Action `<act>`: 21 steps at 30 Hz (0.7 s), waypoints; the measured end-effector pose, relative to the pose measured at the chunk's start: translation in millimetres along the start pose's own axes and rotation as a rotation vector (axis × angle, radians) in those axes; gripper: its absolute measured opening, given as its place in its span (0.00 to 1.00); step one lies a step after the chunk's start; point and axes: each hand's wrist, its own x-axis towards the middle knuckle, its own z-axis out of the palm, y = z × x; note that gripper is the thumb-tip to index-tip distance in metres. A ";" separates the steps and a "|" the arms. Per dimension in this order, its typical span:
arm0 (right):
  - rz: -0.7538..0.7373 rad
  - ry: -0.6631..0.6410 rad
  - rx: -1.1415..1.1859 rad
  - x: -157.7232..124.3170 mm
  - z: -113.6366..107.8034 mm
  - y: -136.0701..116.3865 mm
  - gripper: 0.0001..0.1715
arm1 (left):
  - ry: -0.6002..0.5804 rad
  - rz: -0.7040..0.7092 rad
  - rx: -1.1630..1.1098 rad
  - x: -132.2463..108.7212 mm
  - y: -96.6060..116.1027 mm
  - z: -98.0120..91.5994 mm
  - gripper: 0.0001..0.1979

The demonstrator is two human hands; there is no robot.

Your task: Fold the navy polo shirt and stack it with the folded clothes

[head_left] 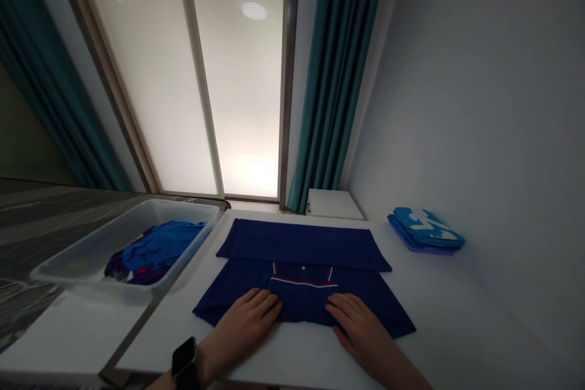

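Note:
A navy blue polo shirt (301, 244) lies on the white table (283, 356) in front of me. Its far part is folded over toward me in a wide band, and white and dark red trim marks the collar (304, 301) at the near edge. My left hand (253, 320) rests on the left end of the collar, fingers together and laid on the cloth; its thumb is hidden. On the collar's right end lie the fingers of my right hand (356, 326), with the thumb apart at the shirt's near edge. A dark smartwatch (185, 359) is on my left wrist.
Left of the table stands a translucent plastic bin (91, 250) holding crumpled blue and purple clothes (159, 250). A stack of folded blue garments (425, 228) sits at the right by the wall. Behind the table are a small white cabinet (333, 204) and a teal curtain (338, 73).

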 end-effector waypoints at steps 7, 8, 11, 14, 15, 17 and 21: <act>0.086 0.012 0.158 20.4 -13.6 1.0 0.17 | 0.017 -0.085 -0.189 19.4 -13.5 -19.1 0.12; 0.098 0.027 0.172 28.3 -15.2 7.1 0.17 | 0.017 -0.104 -0.205 27.3 -22.0 -20.1 0.13; 0.118 0.057 0.176 58.2 -16.0 39.8 0.19 | -0.007 -0.203 -0.204 56.6 -59.9 -16.2 0.17; 0.173 0.030 0.090 90.1 -12.6 86.3 0.22 | -0.092 -0.214 -0.179 86.5 -108.8 -3.5 0.19; 0.199 -0.003 0.048 99.6 -11.0 102.3 0.23 | -0.129 -0.218 -0.167 94.7 -125.2 1.5 0.19; 0.258 -0.051 -0.011 115.0 -7.8 132.1 0.24 | -0.214 -0.261 -0.139 106.9 -155.6 11.0 0.20; 0.325 -0.097 -0.054 130.2 -0.2 178.4 0.25 | -0.298 -0.321 -0.133 116.0 -199.1 24.8 0.19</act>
